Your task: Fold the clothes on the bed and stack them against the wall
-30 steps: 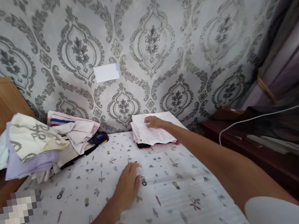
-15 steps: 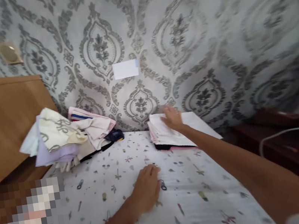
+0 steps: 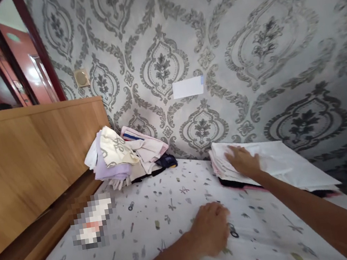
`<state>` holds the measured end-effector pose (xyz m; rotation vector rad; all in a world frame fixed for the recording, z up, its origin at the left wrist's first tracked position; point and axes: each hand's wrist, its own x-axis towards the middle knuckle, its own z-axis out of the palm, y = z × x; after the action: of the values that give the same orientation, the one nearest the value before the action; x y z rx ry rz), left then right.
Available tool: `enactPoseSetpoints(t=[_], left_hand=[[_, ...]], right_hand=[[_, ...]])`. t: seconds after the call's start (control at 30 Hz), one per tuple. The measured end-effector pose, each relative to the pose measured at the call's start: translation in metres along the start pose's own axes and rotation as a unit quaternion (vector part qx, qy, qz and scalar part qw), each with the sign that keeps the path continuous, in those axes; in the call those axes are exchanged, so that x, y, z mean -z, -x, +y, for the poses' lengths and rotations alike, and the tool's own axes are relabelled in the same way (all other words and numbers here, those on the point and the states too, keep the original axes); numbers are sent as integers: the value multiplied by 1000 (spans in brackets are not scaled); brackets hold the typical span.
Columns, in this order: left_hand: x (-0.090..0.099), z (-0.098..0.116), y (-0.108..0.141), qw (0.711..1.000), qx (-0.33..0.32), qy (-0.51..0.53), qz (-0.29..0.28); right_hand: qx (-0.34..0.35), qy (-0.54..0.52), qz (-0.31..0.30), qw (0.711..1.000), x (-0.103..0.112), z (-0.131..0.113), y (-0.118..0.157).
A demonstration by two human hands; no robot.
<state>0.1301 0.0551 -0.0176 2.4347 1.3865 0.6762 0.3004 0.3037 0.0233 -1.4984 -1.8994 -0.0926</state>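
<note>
Flat against the top of a folded white cloth pile lies my right hand, its fingers spread and slightly blurred. Pink, black and dark pink layers show along the pile's front edge. My left hand rests on the patterned white bed sheet, nearer to me, fingers loosely bent and nothing seen in them. Over to the left, a looser heap of folded clothes includes a cream printed cloth, a lilac cloth, a pale pink cloth and a dark navy item.
A wooden headboard borders the bed's left side. Behind the clothes rises a grey patterned wall with a white paper label and a round switch. A pixelated item lies on the sheet near the headboard.
My view has turned left, so everything sits farther right and a red door shows. My right hand has shifted from the white pile's back edge toward its middle. My left hand stays on the sheet.
</note>
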Motion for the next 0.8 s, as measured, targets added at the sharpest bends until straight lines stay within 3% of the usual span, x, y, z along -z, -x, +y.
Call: enactPoseSetpoints(t=[0.07, 0.13, 0.23, 0.33, 0.4, 0.43, 0.5, 0.67, 0.73, 0.8], left_hand=[[4, -13, -2, 999, 17, 25, 21], [26, -34, -4, 995, 62, 38, 62], [98, -79, -1, 963, 174, -6, 205], [187, -121, 14, 876, 288, -169, 349], [233, -138, 26, 816, 348, -279, 368], [249, -143, 30, 801, 365, -311, 358], [270, -146, 35, 789, 396, -334, 329], [295, -133, 28, 808, 442, -274, 277], [298, -120, 20, 814, 431, -267, 282], [287, -98, 11, 850, 380, -214, 297]], right_hand=[[6, -14, 18, 1000, 15, -19, 10], [65, -66, 42, 995, 30, -38, 34], [153, -171, 9, 973, 48, -59, 100], [132, -254, -52, 957, 59, -65, 176], [90, -287, -92, 949, 65, -63, 216], [73, -299, -112, 945, 69, -62, 231], [38, -319, -137, 937, 77, -61, 248], [-58, -336, -137, 930, 96, -66, 252], [-92, -340, -147, 924, 100, -69, 249], [-121, -361, -154, 912, 101, -70, 247]])
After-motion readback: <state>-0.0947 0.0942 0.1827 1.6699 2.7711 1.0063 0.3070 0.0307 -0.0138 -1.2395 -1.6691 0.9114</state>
